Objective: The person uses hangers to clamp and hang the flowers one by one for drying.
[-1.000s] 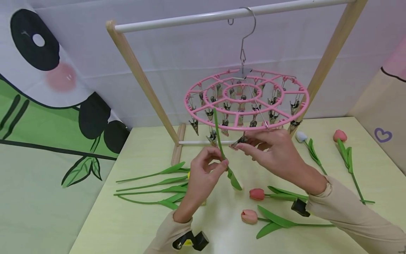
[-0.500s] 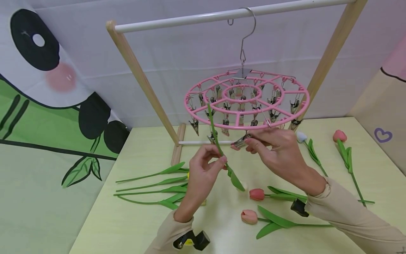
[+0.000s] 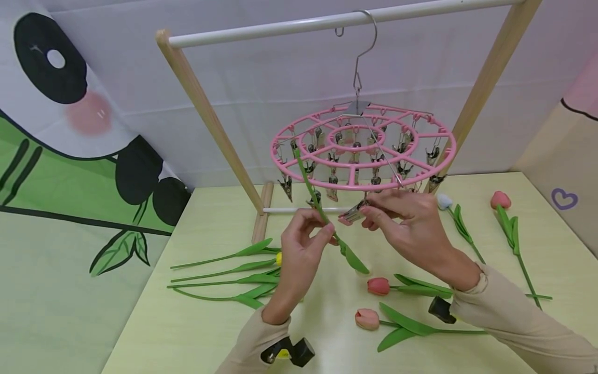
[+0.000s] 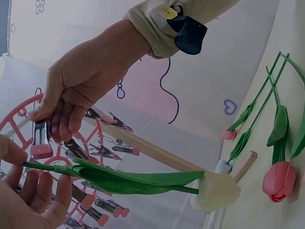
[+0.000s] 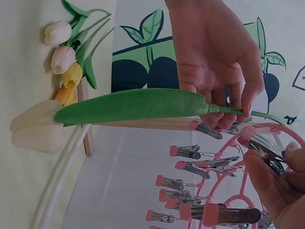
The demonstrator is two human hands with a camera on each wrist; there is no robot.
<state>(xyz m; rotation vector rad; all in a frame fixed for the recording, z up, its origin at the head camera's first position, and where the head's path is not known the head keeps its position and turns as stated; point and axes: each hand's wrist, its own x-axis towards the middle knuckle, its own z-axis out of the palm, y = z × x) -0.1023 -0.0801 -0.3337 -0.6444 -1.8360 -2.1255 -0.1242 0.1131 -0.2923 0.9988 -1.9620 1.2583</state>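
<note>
My left hand [image 3: 303,249] pinches the green stem of a white artificial tulip [image 4: 217,192] between thumb and fingers; its bloom hangs low and the stem end slants up toward the rack. My right hand [image 3: 406,223] grips a metal clip [image 3: 353,212] with pink tips, which hangs from the front rim of a round pink drying rack [image 3: 350,187]. In the right wrist view the clip [image 5: 264,148] sits just beside the stem, apart from it as far as I can tell. Its pink tips point toward the stem.
A wooden stand with a white bar [image 3: 280,26] carries the rack, with several more clips below it. Several tulips lie at left, their leaves [image 3: 252,266] toward the middle. At right lie a red tulip [image 3: 378,286], a peach tulip [image 3: 367,319], a white one [image 3: 444,201] and another red one [image 3: 501,200].
The tulip's stem has tilted further left at its top, with its leaf swinging right. The clip has turned in my right hand, its tips toward the stem; both hands stay nearly in place.
</note>
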